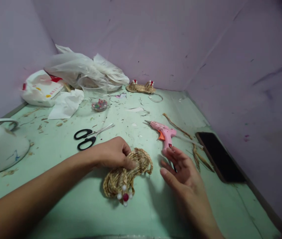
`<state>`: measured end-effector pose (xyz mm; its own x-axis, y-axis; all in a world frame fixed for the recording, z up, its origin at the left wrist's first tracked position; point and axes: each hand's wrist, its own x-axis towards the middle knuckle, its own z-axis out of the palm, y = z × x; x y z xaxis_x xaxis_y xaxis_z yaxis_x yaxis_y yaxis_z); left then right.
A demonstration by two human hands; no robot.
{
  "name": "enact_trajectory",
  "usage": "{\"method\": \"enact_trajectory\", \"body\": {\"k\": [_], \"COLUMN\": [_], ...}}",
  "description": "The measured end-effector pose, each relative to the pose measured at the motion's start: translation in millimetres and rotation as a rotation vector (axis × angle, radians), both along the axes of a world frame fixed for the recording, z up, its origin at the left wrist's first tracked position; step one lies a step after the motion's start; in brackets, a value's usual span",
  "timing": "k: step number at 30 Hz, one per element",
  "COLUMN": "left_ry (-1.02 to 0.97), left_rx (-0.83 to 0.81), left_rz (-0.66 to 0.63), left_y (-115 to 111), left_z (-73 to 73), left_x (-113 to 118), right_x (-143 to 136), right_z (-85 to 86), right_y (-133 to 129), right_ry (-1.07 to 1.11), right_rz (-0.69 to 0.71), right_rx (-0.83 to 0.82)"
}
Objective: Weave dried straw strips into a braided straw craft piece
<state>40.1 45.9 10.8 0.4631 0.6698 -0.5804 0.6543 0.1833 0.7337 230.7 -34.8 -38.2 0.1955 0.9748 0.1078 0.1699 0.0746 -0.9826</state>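
Observation:
My left hand (117, 154) is closed on the middle of a braided straw piece (142, 161), which has a flower of white beads and a red bead (125, 197) at its near end. To the right, my right hand (183, 172) is held with fingers apart and holds nothing. Just beyond its fingertips lies a pink glue gun (162, 128) with an orange trigger, nozzle toward the left. Black-handled scissors (91, 136) rest on the green table (141, 219), beyond my left wrist.
A dark phone (220, 156) and straw strands (177, 125) lie at right. A white rounded object (4, 146) stands at left. Farther back are plastic bags (81, 68), white paper (66, 103), a bead cup (99, 104), a wire ring (156, 97) and another beaded straw piece (140, 88).

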Motion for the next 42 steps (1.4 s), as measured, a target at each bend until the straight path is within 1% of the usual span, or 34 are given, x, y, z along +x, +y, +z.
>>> {"method": "enact_trajectory", "body": {"k": [1,3,6,8,10,12,14,16,17,18,20,21,22,23,24,26,28,29,31,33,35,37,39,42], "left_ry": [-0.013,-0.099,-0.259,-0.333,-0.397,-0.441,-0.455,-0.409,-0.366,-0.319,-0.249,-0.262,-0.274,-0.293,-0.314,-0.341,-0.341,-0.331,-0.295,-0.249,-0.197,-0.151,-0.105,-0.068], "left_rx": [-0.024,-0.064,-0.106,-0.113,-0.118,-0.126,-0.118,-0.1,-0.099,-0.1,-0.108,-0.075,-0.017,0.058,0.155,0.33,0.467,0.525,0.675,0.759,0.827,0.883,0.922,0.979], "left_rz": [0.024,0.113,0.267,0.348,0.396,0.426,0.447,0.416,0.352,0.263,0.016,-0.067,-0.101,-0.068,0.001,0.191,0.403,0.504,0.693,0.782,0.817,0.829,0.806,0.718], "left_y": [-3,-7,-8,-8,-8,-9,-8,-1,4,12,33,45,57,67,76,86,81,73,51,25,3,-11,-17,-18], "left_z": [0.6,0.7,-1.3,-3.0,-4.9,-6.6,-7.0,-5.0,-3.0,-0.6,5.2,8.1,10.8,13.2,15.3,18.2,19.5,19.6,17.8,12.9,4.7,-4.9,-13.6,-22.2], "left_x": [0,-2,-8,-12,-15,-17,-19,-20,-20,-19,-14,-11,-8,-6,-5,-7,-16,-21,-33,-44,-51,-54,-55,-53], "right_x": [0,-1,-10,-19,-30,-36,-35,-27,-21,-14,-1,4,9,12,15,18,17,15,6,-9,-27,-44,-57,-64], "right_z": [-0.3,0.8,6.7,11.7,15.7,18.7,21.3,25.0,27.4,30.0,35.7,38.4,40.7,42.5,43.9,45.6,47.1,48.1,50.3,52.0,52.0,49.6,45.6,39.2], "right_y": [-2,-6,-6,0,8,16,22,22,21,20,18,19,21,23,26,32,36,37,39,40,43,46,49,51], "right_ry": [0.037,0.11,0.281,0.424,0.538,0.575,0.485,0.282,0.155,0.022,-0.224,-0.31,-0.378,-0.435,-0.489,-0.602,-0.701,-0.734,-0.787,-0.852,-0.945,-1.045,-1.128,-1.218], "right_rz": [0.008,0.042,0.1,0.143,0.231,0.345,0.415,0.395,0.358,0.311,0.248,0.229,0.218,0.21,0.201,0.187,0.192,0.209,0.27,0.345,0.401,0.423,0.423,0.418], "right_rx": [-0.008,-0.049,-0.217,-0.345,-0.431,-0.481,-0.536,-0.559,-0.532,-0.465,-0.293,-0.214,-0.15,-0.099,-0.059,0.012,0.097,0.14,0.213,0.243,0.208,0.129,0.065,0.032]}}
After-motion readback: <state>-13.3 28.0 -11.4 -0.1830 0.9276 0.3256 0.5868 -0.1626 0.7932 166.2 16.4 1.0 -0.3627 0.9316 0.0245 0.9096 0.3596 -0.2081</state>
